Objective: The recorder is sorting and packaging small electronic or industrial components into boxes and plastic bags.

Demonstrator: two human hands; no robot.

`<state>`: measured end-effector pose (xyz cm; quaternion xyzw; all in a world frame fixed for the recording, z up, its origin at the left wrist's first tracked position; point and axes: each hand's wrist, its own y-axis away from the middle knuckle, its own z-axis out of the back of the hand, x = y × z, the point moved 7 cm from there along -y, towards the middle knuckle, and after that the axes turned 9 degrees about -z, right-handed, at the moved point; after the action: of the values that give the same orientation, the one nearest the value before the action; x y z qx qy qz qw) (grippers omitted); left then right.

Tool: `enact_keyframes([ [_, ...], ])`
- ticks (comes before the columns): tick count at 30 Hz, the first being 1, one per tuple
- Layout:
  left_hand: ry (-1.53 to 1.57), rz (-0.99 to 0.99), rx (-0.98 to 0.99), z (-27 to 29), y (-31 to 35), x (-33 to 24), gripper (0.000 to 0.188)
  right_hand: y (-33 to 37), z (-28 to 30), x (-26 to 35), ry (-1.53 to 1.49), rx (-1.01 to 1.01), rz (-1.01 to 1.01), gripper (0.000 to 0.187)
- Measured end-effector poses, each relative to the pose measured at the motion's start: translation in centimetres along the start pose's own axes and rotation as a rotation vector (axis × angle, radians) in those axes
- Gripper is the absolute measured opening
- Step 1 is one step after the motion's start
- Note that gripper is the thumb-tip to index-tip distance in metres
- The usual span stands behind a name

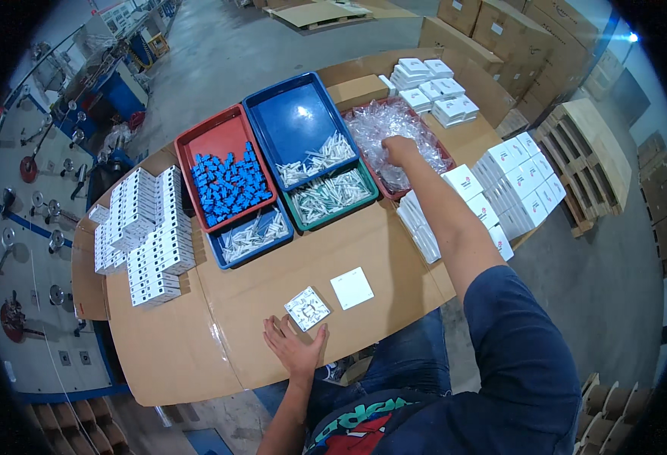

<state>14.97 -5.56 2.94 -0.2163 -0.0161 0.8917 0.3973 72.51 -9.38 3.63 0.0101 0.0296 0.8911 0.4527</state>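
My left hand rests on the cardboard-covered table with its fingers spread, beside the near side of an open white square box. Small parts show inside that box, too fine to name. Just right of it lies a flat white square plate with small holes near its corners. My right arm reaches far right, and my right hand is curled at the clear plastic bags heaped in a red tray. Its fingertips are hidden, so what they grip does not show.
Blue clips fill a red tray. White plugs lie in blue trays and a green tray. White boxes are stacked at left, more white packages at right. A wooden pallet stands beyond the table.
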Motion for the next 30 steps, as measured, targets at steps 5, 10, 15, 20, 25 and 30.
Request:
enact_keyframes([
  [5, -0.006, -0.005, 0.015, 0.0, -0.5, -0.3, 0.088, -0.2, 1.5, -1.7, -0.02, -0.079, -0.065, 0.019],
  [10, 0.005, -0.01, 0.007, 0.2, -0.2, -0.4, 0.089, -0.2, 3.7, -5.2, -0.226, -0.165, -0.108, 0.022],
  [15, 0.057, 0.001, -0.037, 0.5, 0.9, 0.2, 0.091, 3.1, 6.6, -4.4, -0.65, 0.217, -0.137, 0.022],
  [20, 0.203, -0.052, -0.17, 0.4, 1.9, 1.7, 0.085, 14.5, 13.4, -0.3, -1.071, 0.327, 0.042, 0.023],
  [25, 0.391, -0.013, -0.296, 1.6, 2.1, 1.6, 0.062, 28.6, 12.8, 3.0, -1.291, 0.336, 0.073, 0.021],
  [30, 1.316, 0.142, 0.128, 1.8, -0.8, -7.6, 0.025, 38.2, 7.1, 8.4, -1.515, 0.498, -0.043, 0.018],
])
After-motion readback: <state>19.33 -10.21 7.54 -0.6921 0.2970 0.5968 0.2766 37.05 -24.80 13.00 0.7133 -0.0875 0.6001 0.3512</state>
